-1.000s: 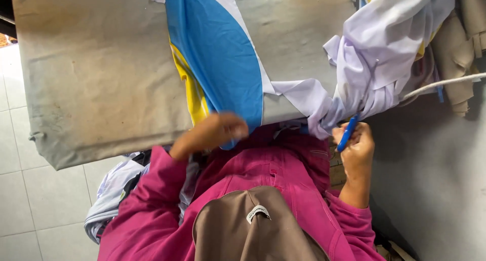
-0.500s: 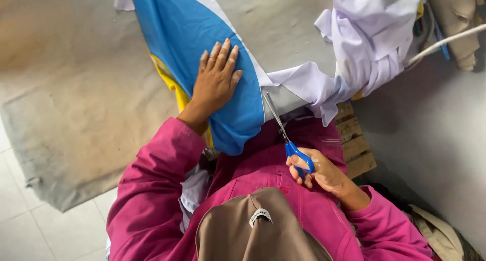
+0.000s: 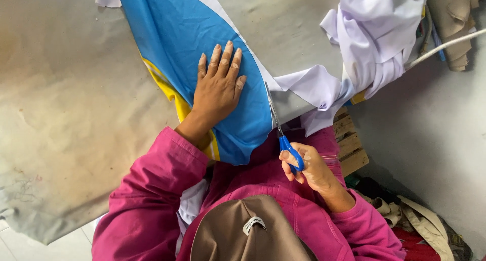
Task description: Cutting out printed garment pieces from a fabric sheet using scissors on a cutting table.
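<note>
A blue cloth (image 3: 182, 43) with yellow and white stripes lies across a grey table (image 3: 66, 114) and hangs over its near edge. My left hand (image 3: 217, 86) rests flat on the blue part, fingers spread. My right hand (image 3: 306, 167) grips blue-handled scissors (image 3: 281, 132), whose blades point up along the white edge of the cloth, just right of the left hand. I wear pink sleeves.
A heap of white fabric (image 3: 374, 38) lies at the table's right end, with beige cloth (image 3: 455, 23) beyond it. A wooden pallet (image 3: 349, 139) stands below the table edge. More clothes (image 3: 415, 225) lie on the floor at the right.
My left hand slid from the table's near edge up onto the blue cloth and spread flat. My right hand with the scissors moved left, blades now at the cloth's white edge.
</note>
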